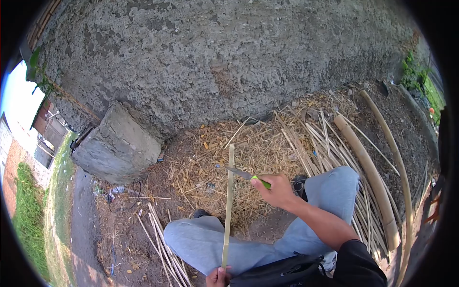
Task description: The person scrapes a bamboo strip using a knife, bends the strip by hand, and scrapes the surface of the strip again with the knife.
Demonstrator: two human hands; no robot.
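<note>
My right hand [276,190] is closed around the green handle of a knife [240,173], its blade pointing left. That blade crosses the upper part of a long, flat bamboo strip [229,201]; whether it touches the strip I cannot tell. At the bottom of the view my left hand [219,277] grips the strip's near end, with the thumb on top. The strip stretches away from me over my left leg, above ground littered with shavings.
Thin bamboo strips [330,148] and a thick bamboo pole [368,177] lie to my right. More strips [165,246] lie by my left knee. A concrete block [119,146] stands at left against the rough wall [229,57]. Straw-like shavings [253,148] cover the ground ahead.
</note>
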